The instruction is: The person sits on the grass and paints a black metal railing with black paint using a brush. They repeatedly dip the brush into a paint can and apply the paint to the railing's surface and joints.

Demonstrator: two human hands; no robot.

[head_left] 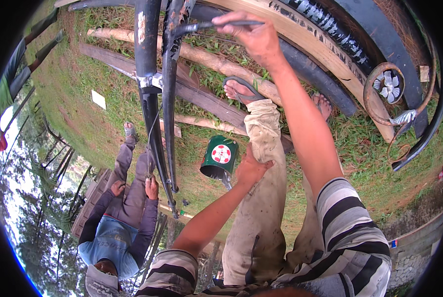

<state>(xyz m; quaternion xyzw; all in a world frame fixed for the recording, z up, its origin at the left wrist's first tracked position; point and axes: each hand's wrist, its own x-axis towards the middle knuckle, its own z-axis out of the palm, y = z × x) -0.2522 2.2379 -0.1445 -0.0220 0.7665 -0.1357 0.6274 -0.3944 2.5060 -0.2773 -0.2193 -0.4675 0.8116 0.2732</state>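
Note:
A paintbrush [201, 26] is pinched in my right hand [256, 39], which is raised at the top of the view. Its bristle end meets a black metal tube [169, 74] with bare, unpainted patches. Beside that tube stands a thicker black tube [147, 44], also patchy, with a pale metal band at a joint. My left hand [253, 166] rests on my bent knee, holding nothing, its fingers partly hidden. A green can [220, 156] with a red and white ball picture stands close to that hand; its inside cannot be made out.
A co-worker [115, 237] sits at the lower left, both hands near a thin rod against the tubes. Another person [8, 84] stands at the far left. Wooden poles [206, 58], planks [325, 39] and a curled metal piece with a flower [389, 89] lie on the grass.

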